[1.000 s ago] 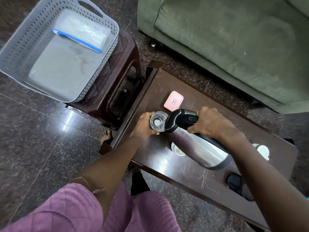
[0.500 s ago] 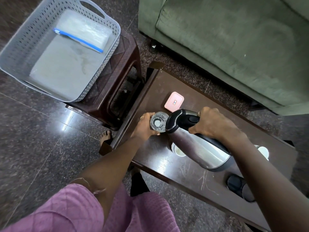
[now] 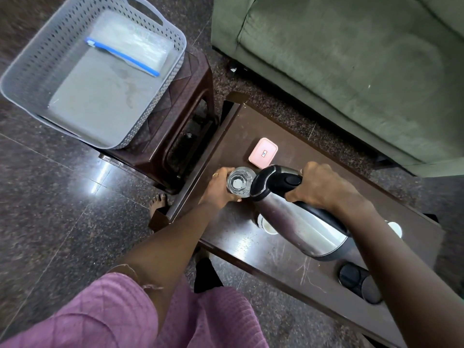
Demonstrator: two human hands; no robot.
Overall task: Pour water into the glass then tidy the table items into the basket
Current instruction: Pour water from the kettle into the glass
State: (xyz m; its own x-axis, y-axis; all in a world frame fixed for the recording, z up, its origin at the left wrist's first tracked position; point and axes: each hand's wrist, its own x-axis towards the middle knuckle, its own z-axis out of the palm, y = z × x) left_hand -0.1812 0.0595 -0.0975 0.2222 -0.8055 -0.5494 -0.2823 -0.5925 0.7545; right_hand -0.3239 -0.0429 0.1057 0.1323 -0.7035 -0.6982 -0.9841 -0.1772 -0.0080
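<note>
A clear glass [image 3: 239,182] stands on the dark wooden table [image 3: 241,126], and my left hand [image 3: 218,185] grips its side. My right hand [image 3: 319,187] holds the black handle of a steel kettle [image 3: 298,217], which is tilted with its spout at the glass rim. A small pink box [image 3: 263,154] lies just beyond the glass. A white cup [image 3: 268,224] is partly hidden under the kettle. Another white cup [image 3: 395,228] shows past my right forearm. The grey basket [image 3: 35,71] sits on a brown stool at the upper left and holds a clear zip bag [image 3: 130,50].
A black kettle base [image 3: 350,275] and a dark round lid [image 3: 371,290] lie at the table's near right. A green sofa [image 3: 351,66] stands behind the table. The brown stool [image 3: 180,116] adjoins the table's left end. My bare foot [image 3: 157,204] rests on the dark floor.
The kettle stays tilted at the glass and both hands keep their grip. Only the camera view has shifted slightly.
</note>
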